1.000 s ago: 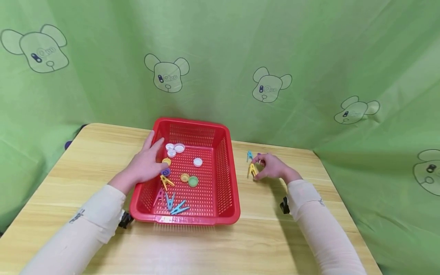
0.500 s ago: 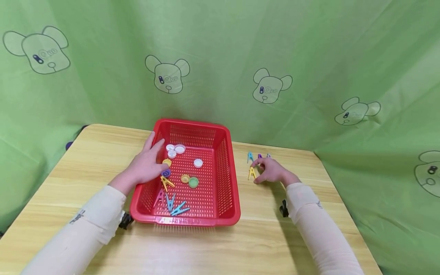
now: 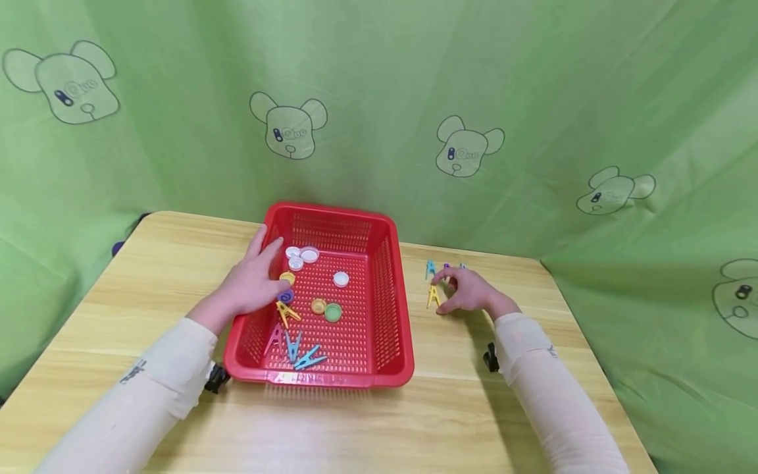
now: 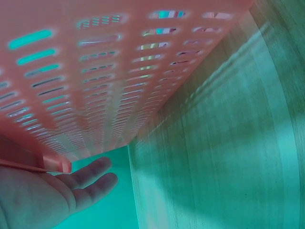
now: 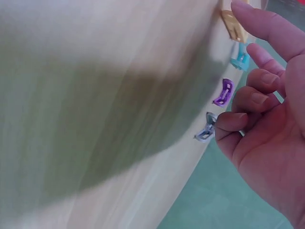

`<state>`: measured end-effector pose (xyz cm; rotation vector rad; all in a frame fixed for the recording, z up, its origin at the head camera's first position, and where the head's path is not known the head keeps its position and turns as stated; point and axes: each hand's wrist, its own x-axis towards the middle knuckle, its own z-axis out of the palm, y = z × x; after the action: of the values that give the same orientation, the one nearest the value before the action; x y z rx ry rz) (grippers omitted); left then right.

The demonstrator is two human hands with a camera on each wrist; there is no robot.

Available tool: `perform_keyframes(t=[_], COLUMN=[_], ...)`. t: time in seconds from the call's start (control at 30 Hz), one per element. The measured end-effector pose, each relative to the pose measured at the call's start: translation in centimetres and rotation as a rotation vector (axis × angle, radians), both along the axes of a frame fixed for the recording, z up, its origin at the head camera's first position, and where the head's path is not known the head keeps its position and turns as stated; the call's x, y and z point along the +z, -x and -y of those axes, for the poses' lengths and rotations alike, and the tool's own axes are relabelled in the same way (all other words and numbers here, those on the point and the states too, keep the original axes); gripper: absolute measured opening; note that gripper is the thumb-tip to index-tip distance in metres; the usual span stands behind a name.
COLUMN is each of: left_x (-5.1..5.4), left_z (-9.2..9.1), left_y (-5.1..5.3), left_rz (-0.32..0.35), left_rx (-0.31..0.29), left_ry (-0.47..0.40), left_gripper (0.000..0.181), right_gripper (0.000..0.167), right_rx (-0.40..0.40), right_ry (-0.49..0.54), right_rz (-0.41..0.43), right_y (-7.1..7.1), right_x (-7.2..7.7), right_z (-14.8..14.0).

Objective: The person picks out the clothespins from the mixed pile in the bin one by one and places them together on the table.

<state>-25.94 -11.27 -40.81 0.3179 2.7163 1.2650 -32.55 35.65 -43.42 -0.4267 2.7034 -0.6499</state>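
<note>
In the head view, my left hand (image 3: 251, 280) rests over the left rim of a red plastic basket (image 3: 404, 329), fingers straight and spread, thumb reaching inside. The left wrist view shows two straight fingers (image 4: 97, 183) beyond the basket's slotted wall. To the basket's right, my right hand (image 3: 470, 291) holds a yellow clothespin (image 3: 433, 295) on the table between thumb and index finger. Behind it are a light blue clothespin (image 3: 430, 268), a purple clothespin (image 5: 223, 93) and a grey-blue clothespin (image 5: 206, 128). The other right fingers curl loosely beside them.
Inside the basket lie white bottle caps (image 3: 309, 254), a green cap (image 3: 333, 313), yellow caps and a purple cap (image 3: 285, 296). Yellow (image 3: 287, 314), pink (image 3: 274, 338) and blue clothespins (image 3: 309, 357) lie near its front left. A green curtain (image 3: 379, 99) hangs behind the wooden table (image 3: 450, 415).
The yellow clothespin has shifted very slightly towards the front of the table, with my right thumb and index finger staying around it. My left hand and the basket have not moved.
</note>
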Motion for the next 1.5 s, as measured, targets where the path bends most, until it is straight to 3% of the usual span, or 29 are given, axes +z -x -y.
perform_keyframes(t=[0.2,0.53,0.73,0.9,1.33,1.5], left_x=[-0.1,-0.1,-0.3,-0.4,-0.4,-0.4], left_z=[0.1,0.1,0.1,0.2,0.2,0.1], left_y=[0.1,0.0,0.1,0.3,0.4,0.4], left_rz=[0.006,0.017,-0.017,-0.057,-0.046,-0.054], left_rx=[0.003,0.006,-0.001,-0.010,-0.008,-0.005], left_ry=[-0.001,-0.005,0.029,0.066,0.032,0.062], left_gripper=[0.090,0.089,0.084,0.078,0.077,0.078], right_gripper=[0.062,0.060,0.054,0.052,0.050,0.047], right_rx=[0.017,-0.030,-0.005,0.030,0.114,0.170], right_ry=[0.015,0.045,0.070,0.069,0.103,0.106], right_rz=[-0.019,-0.108,-0.152,-0.194,-0.239,-0.234], right_y=[0.0,0.3,0.4,0.3,0.3,0.2], right_x=[1.3,3.3,4.8,6.2,9.3,10.2], right_z=[0.2,1.5,2.8,4.5,10.7,13.7])
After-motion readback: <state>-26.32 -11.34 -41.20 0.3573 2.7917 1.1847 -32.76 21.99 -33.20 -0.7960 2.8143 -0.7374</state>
